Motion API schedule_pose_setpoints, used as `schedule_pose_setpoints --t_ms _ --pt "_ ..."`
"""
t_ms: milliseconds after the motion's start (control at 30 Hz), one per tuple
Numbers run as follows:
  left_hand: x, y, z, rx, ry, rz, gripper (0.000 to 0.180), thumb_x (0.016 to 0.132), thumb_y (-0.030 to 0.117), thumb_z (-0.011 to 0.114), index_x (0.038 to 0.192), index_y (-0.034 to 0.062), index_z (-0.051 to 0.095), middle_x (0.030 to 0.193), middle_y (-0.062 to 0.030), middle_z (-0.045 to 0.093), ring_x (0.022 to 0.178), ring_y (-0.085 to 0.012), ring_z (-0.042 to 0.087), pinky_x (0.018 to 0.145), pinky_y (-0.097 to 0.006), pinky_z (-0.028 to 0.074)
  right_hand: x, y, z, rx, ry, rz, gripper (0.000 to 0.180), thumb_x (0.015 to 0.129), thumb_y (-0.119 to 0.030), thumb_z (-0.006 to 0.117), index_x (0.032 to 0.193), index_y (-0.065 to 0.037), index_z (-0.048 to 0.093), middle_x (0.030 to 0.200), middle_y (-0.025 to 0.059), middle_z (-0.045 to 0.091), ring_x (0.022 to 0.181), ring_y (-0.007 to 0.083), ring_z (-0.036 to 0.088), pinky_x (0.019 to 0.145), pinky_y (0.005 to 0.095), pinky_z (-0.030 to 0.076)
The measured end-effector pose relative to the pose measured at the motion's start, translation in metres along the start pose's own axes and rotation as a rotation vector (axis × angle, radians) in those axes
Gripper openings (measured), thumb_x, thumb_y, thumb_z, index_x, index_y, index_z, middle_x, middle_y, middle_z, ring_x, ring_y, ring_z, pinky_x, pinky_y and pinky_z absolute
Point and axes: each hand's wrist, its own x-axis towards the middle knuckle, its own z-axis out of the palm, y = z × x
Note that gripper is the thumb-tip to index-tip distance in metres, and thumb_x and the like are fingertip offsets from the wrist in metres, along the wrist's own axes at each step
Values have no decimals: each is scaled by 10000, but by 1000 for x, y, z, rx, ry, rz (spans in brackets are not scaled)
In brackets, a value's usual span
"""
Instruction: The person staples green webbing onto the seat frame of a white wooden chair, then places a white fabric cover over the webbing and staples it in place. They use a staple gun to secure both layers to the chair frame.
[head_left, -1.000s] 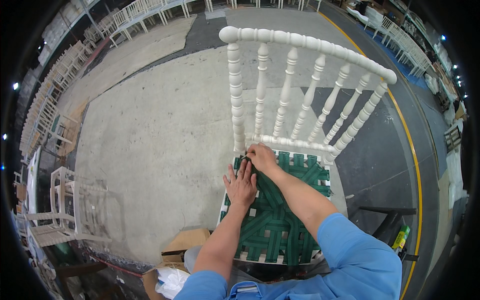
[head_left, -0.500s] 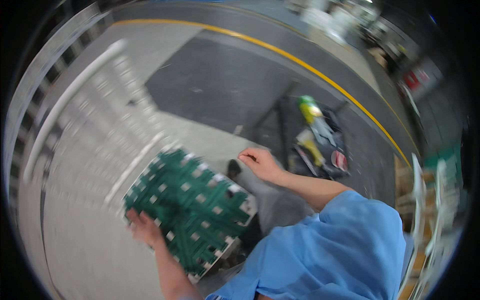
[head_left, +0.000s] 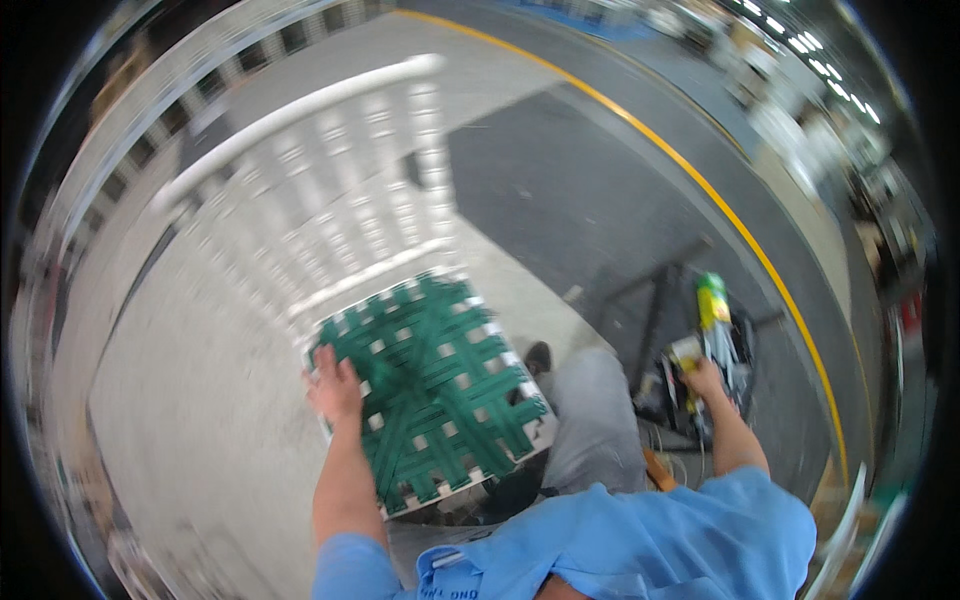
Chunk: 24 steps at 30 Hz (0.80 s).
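A white chair [head_left: 300, 165] with turned spindles stands in front of me, its seat woven from green webbing [head_left: 420, 365] with square gaps. My left hand [head_left: 335, 385] lies on the seat's left edge, fingers spread and holding nothing. Off to the right, my right hand [head_left: 703, 378] is at a dark tool stand, its fingers closed around a yellow tool [head_left: 686, 350] with a pale end. Blur and the hand hide what kind of tool it is. A green and yellow spray can [head_left: 712, 298] lies just beyond it on the stand.
The stand's dark metal legs [head_left: 655, 310] reach across the floor. A yellow floor line [head_left: 690, 180] curves past on the right. White railings or chair parts [head_left: 180, 110] line the far left. My grey-trousered leg [head_left: 597, 420] is beside the seat.
My right hand has gone from above my leg to the tool stand and closed on the yellow tool. The left hand stays at the seat's edge. The view has shifted right.
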Motion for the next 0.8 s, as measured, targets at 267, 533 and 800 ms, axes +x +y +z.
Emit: schedule_pose_setpoints --t_ms 267,533,800 --pt "-9 -17 -11 -50 -85 -104 575 1040 458 458 1582 270 438 1667 67 369 1558 -380 250 1185 -644 277 -37 -102 -40 357 45 -456 705 668 33 714 1353 -50 573 1225 87 681 1122 246 655 1016 382 494" --pt "-10 -24 -1 -79 -105 -119 583 1048 483 432 1589 267 422 1682 54 342 1556 -389 250 1164 -637 295 -130 -415 -61 643 -814 -834 579 860 -183 845 1330 32 585 1206 91 705 1078 206 662 976 363 505" --pt "-8 -28 0 -107 -103 -91 587 1056 486 411 1601 266 401 1689 54 325 1566 -392 214 1174 -640 271 -221 -605 78 440 -1026 -928 378 934 -253 781 1174 -10 621 944 64 689 605 128 635 511 288 498"
